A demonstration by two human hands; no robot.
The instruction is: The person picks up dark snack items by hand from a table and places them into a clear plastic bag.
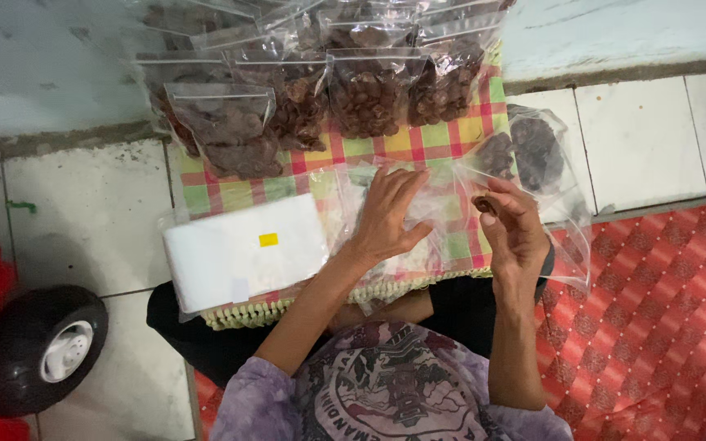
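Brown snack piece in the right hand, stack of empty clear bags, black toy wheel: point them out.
Brown snack piece (484, 204), head view, its middle.
Stack of empty clear bags (239, 257), head view, top sheet.
Black toy wheel (30, 347), head view, tyre.

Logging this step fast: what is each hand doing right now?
Left hand: open, flat on an empty clear bag.
Right hand: fingers pinched on a small brown piece.

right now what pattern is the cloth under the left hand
A checked cloth in red, green and yellow, under the left hand; seen best in the head view.
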